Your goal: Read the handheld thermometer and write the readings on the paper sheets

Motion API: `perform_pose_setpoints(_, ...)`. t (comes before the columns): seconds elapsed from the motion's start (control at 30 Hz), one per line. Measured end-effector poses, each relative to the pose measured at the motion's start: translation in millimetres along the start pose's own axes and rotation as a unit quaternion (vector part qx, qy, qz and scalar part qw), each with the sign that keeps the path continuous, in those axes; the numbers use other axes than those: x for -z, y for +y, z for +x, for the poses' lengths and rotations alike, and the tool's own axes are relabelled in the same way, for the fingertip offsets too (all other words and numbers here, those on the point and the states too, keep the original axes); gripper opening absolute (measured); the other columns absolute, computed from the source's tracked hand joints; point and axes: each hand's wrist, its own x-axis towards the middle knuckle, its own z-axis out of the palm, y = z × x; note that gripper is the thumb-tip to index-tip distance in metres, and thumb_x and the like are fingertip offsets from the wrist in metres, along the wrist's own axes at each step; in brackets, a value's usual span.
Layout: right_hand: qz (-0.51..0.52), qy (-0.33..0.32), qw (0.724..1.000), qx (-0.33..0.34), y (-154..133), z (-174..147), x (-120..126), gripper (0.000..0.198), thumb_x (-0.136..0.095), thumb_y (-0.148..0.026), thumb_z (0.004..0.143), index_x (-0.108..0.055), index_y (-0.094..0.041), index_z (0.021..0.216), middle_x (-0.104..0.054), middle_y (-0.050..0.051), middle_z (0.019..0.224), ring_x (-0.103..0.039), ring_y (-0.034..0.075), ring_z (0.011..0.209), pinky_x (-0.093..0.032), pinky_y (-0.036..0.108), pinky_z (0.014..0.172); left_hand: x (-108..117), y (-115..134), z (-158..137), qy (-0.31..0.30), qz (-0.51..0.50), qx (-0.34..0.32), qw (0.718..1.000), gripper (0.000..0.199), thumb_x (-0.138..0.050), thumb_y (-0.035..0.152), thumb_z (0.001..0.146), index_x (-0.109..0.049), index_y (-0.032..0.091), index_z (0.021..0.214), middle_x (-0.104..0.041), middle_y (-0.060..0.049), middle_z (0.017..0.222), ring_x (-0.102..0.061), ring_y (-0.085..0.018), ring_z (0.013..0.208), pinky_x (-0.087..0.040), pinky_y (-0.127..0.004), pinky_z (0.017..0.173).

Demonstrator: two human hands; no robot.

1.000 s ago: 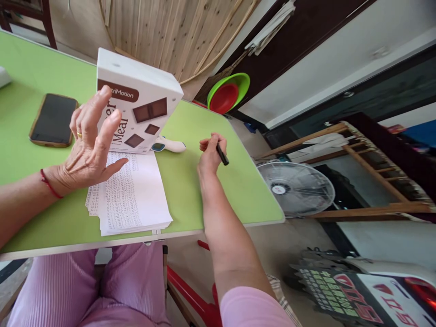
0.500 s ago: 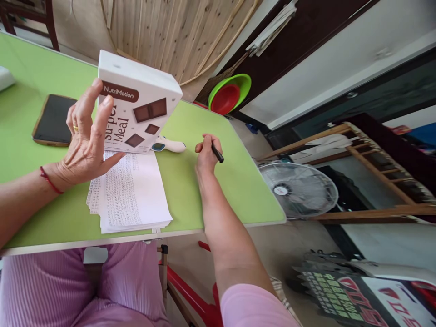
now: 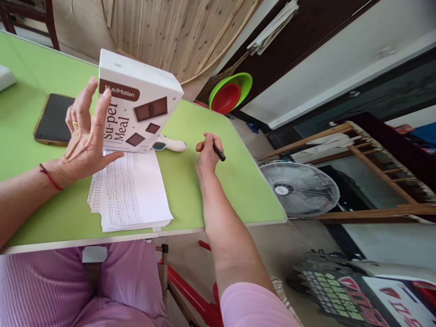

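A white NutriMotion box [image 3: 143, 86] stands upright at the far end of a stack of handwritten paper sheets [image 3: 146, 190]. My left hand [image 3: 86, 122] is at the box's left edge, fingers spread and thumb stretched low across its front; whether the fingertips touch the box I cannot tell. On the right, my right hand [image 3: 208, 152] rests on the green table [image 3: 238, 181], closed around a black pen [image 3: 218, 152]. Partly behind the box lies a white handheld device [image 3: 172, 144] with a small dark display.
Left of the box lies a smartphone [image 3: 52, 120], screen dark. A white object [image 3: 6, 78] sits at the far left. Beyond the table's right edge stand a fan [image 3: 299, 188] and green and red basins [image 3: 226, 97]. A red stool [image 3: 190, 290] is below.
My left fingers have shifted slightly away from the box's left edge. The box and my right hand with the pen stay almost where they were.
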Motion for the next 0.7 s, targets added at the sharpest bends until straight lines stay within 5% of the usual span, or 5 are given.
perform_pose_setpoints(0.4,0.008,-0.010,1.000,0.000,-1.7,-1.6,-0.6,0.014,-0.058,-0.026,0.096,-0.061,-0.023,0.083,-0.047,-0.012,0.049,-0.046,0.010,0.050,-0.038,0.022,0.058,-0.8,-2.5,-1.8,-0.035,0.029,0.014,0.999,0.111,-0.072,0.071,0.100,-0.007,0.023,0.176,-0.011,-0.024,0.181,-0.018,-0.049,0.167,-0.023,-0.075,0.129)
perform_pose_setpoints(0.7,0.014,-0.015,1.000,-0.016,-6.9,-2.8,-2.5,0.011,-0.062,-0.023,0.093,-0.059,-0.023,0.082,-0.045,-0.012,0.050,-0.046,0.009,0.050,-0.037,0.021,0.055,-1.9,-9.5,-4.9,-0.054,0.026,0.044,0.997,0.114,-0.070,0.078,0.097,-0.009,0.024,0.175,-0.009,-0.022,0.182,-0.016,-0.050,0.167,-0.026,-0.077,0.127)
